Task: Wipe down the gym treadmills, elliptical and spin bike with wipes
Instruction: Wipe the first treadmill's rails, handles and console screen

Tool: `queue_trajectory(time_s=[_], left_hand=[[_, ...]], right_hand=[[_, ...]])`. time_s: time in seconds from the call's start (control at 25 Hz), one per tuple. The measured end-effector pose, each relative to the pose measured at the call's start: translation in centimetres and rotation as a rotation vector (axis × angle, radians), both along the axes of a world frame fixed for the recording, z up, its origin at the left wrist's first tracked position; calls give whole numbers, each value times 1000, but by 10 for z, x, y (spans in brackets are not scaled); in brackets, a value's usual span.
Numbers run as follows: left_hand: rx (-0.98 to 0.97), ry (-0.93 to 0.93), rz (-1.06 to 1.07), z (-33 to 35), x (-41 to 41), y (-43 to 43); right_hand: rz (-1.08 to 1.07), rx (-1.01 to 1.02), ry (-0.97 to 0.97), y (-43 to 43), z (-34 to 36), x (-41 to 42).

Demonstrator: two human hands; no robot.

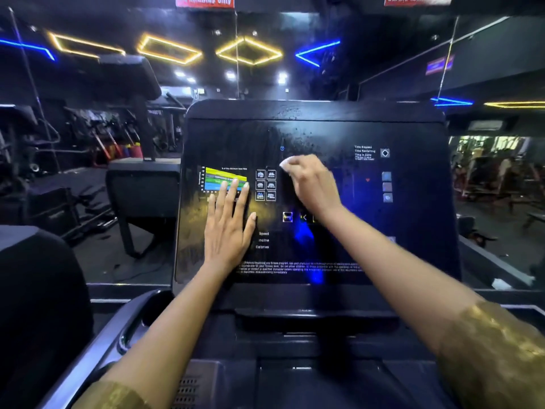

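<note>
Console-wiping step: right hand (312, 184) presses a bunched white wipe (285, 163) on the treadmill console (413, 202) — left hand (230, 228) flat, fingers straight, bracing alongside. Next, likely sweep toward unwiped panel.

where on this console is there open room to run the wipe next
Bare panel lies right of the right hand and wipe, below the icon column, and top left above the chart. Crowded around the left hand and button grid.

A gym is shown: a glossy black treadmill console (413, 231) marked Speed, Incline and Calories is seen; dark exercise machines (88, 134) are ranged left of it, and yellow and blue neon strips (262, 45) are hung above it.
</note>
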State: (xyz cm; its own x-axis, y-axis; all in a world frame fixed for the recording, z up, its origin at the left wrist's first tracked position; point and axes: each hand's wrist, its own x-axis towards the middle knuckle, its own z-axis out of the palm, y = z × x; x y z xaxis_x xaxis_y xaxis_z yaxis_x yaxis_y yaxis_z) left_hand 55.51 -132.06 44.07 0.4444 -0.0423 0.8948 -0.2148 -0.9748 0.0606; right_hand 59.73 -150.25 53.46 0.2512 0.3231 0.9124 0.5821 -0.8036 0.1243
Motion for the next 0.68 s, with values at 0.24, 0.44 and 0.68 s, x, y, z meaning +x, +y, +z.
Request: queue_trajectory(time_s=[0.24, 0.44, 0.68], left_hand=[[46, 19, 67, 8, 20, -5], [57, 17, 110, 2, 20, -6], [74, 10, 147, 2, 20, -7]], right_hand=[[68, -371, -57, -8, -104, -43], [260, -213, -108, -20, -47, -24], [192, -372, -341, 33, 75, 49]])
